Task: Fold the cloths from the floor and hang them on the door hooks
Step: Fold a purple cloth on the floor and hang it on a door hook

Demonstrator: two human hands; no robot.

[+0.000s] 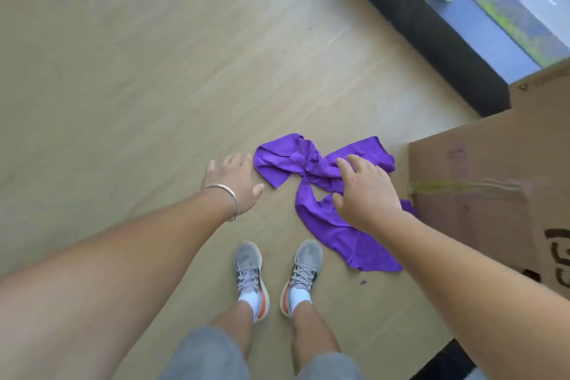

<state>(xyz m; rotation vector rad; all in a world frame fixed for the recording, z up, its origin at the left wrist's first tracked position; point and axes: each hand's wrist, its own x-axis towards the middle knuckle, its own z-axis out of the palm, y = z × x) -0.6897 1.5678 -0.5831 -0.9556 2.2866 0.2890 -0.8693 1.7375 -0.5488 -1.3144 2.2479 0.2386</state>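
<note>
A crumpled purple cloth [287,160] lies twisted on the light wooden floor just ahead of my feet, running from upper left to lower right. My right hand [364,191] hovers over its middle with fingers spread, and I cannot tell whether it touches the fabric. My left hand [236,180], with a metal bangle at the wrist, is stretched out flat beside the cloth's left end and holds nothing. No door hooks are in sight.
A large cardboard box [493,182] stands at the right, touching the cloth's edge. A dark window frame [425,25] and glass run along the upper right. My grey shoes [277,274] are below the cloth. Bare floor [123,71] stretches to the left.
</note>
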